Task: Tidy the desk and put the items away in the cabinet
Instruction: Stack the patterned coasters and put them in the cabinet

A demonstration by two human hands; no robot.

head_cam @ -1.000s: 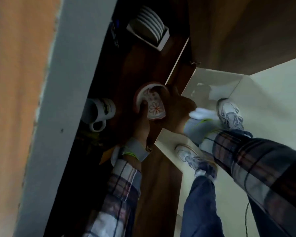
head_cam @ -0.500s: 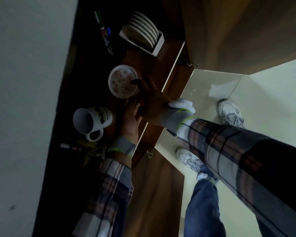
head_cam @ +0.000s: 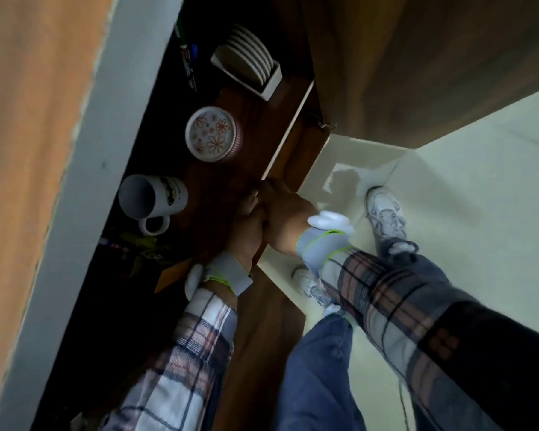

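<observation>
A round floral bowl (head_cam: 213, 134) with a pink ribbed side stands alone on the dark wooden cabinet shelf (head_cam: 231, 181). My left hand (head_cam: 246, 227) and my right hand (head_cam: 285, 213) are pressed side by side at the shelf's front edge, below and right of the bowl and apart from it. Both hands hold nothing, and their fingers are loosely curled. The right fingertips rest at the shelf edge. Plaid sleeves and grey wristbands cover both wrists.
A white mug (head_cam: 151, 199) lies on its side left of my hands. A white rack of plates (head_cam: 249, 66) stands at the back, with markers (head_cam: 189, 62) to its left. Small items lie in the dark low left corner (head_cam: 131, 247). My shoes (head_cam: 385, 213) stand on the pale floor.
My right hand has let go of the floral bowl, which now stands free on the shelf. Both hands have drawn back toward the shelf's front edge.
</observation>
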